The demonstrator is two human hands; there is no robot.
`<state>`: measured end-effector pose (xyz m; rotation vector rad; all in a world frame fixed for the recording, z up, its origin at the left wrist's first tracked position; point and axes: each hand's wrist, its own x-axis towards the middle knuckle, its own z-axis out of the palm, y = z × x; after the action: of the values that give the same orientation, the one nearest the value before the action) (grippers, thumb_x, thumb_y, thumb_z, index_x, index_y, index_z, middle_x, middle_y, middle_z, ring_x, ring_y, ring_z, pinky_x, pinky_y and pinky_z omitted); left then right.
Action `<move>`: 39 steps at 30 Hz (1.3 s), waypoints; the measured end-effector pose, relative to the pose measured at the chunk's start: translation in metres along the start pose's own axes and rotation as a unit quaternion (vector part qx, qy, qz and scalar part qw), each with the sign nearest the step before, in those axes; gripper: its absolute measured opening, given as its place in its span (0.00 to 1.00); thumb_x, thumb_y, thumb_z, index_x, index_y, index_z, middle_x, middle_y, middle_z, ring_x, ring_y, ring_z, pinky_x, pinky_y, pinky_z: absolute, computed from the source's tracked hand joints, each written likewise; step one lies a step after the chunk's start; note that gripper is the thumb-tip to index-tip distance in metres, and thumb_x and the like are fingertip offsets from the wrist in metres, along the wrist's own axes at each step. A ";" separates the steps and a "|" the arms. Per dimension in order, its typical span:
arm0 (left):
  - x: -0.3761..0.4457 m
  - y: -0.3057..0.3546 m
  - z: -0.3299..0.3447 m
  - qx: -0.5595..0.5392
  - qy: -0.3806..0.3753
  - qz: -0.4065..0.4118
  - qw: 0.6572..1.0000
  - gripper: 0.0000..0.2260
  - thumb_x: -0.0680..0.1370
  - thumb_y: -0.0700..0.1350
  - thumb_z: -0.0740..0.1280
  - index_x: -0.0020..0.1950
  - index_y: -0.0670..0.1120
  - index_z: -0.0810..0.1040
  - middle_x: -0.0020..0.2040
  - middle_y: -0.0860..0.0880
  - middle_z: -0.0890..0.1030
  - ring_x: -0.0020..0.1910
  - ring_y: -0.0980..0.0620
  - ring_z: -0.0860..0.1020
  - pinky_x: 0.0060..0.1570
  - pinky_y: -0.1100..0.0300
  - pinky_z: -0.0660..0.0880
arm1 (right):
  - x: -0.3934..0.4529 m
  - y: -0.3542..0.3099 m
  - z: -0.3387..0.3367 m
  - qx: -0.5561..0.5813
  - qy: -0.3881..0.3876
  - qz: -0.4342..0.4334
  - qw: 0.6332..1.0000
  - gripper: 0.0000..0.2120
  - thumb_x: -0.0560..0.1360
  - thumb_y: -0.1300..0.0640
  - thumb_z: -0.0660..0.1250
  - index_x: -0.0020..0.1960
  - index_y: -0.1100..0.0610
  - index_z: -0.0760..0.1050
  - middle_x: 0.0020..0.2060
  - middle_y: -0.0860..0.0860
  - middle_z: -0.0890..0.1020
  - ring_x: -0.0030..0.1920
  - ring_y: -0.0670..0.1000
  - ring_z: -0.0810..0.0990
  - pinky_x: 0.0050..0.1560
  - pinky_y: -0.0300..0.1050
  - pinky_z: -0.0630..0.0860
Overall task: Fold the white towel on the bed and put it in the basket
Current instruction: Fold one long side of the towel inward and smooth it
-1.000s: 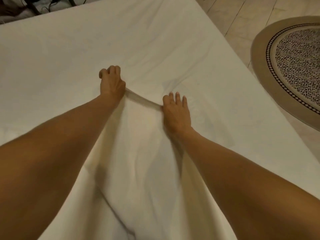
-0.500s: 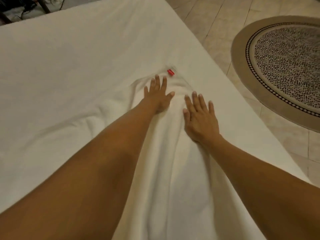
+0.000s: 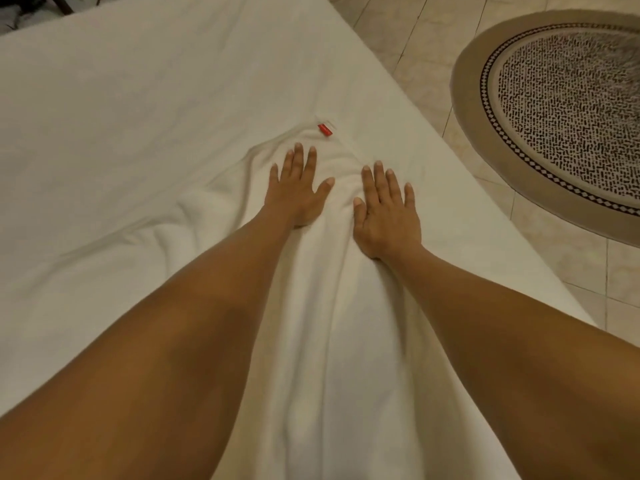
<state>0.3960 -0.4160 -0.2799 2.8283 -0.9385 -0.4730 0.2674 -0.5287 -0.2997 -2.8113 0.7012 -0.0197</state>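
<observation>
Left hand (image 3: 297,192) and right hand (image 3: 387,211) | side by side, fingers straight, pressing rumpled white cotton towel (image 3: 332,306); small red tag (image 3: 325,129) just beyond left fingertips

A round patterned rug (image 3: 568,109) lies on the tiled floor (image 3: 412,39) at right

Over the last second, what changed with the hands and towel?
Both hands let go of the towel edge they gripped a second ago. The left hand and right hand now lie flat, fingers spread, pressing the white towel near its far end. A red tag has come into view. The towel stays on the bed; no basket visible.
</observation>
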 end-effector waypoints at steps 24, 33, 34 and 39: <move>-0.308 0.049 0.042 -0.144 -0.072 -0.022 0.987 0.30 0.81 0.60 0.46 0.77 0.48 0.38 0.78 0.47 0.38 0.77 0.51 0.38 0.75 0.50 0.39 | -0.336 -0.033 -0.020 0.165 -0.075 0.075 0.980 0.27 0.78 0.42 0.37 0.73 0.46 0.31 0.75 0.44 0.39 0.75 0.44 0.37 0.72 0.43 0.34; -0.332 0.091 0.052 0.006 -0.063 0.068 0.996 0.37 0.78 0.65 0.46 0.77 0.44 0.38 0.78 0.42 0.39 0.77 0.46 0.38 0.75 0.47 0.38 | -0.456 -0.055 -0.011 0.142 -0.002 0.284 0.948 0.36 0.72 0.32 0.36 0.75 0.48 0.33 0.75 0.46 0.37 0.74 0.42 0.33 0.74 0.43 0.34; -0.332 0.098 0.056 0.011 -0.070 0.055 0.996 0.39 0.77 0.67 0.47 0.77 0.43 0.37 0.77 0.40 0.38 0.77 0.44 0.38 0.74 0.45 0.37 | -0.457 -0.057 -0.011 0.144 0.009 0.291 0.946 0.36 0.72 0.32 0.37 0.75 0.47 0.34 0.75 0.46 0.36 0.73 0.42 0.32 0.73 0.43 0.33; -0.322 0.136 0.072 -0.001 -0.044 -0.061 0.997 0.36 0.80 0.58 0.51 0.76 0.37 0.37 0.76 0.36 0.40 0.76 0.38 0.41 0.73 0.40 0.40 | -0.452 -0.060 -0.007 0.174 0.056 0.294 0.938 0.32 0.74 0.32 0.42 0.75 0.43 0.51 0.76 0.47 0.42 0.74 0.43 0.36 0.73 0.44 0.37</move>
<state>0.0522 -0.3325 -0.2367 2.8951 -0.7820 -0.6166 -0.1054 -0.2695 -0.2579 -2.1851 1.3848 -0.1788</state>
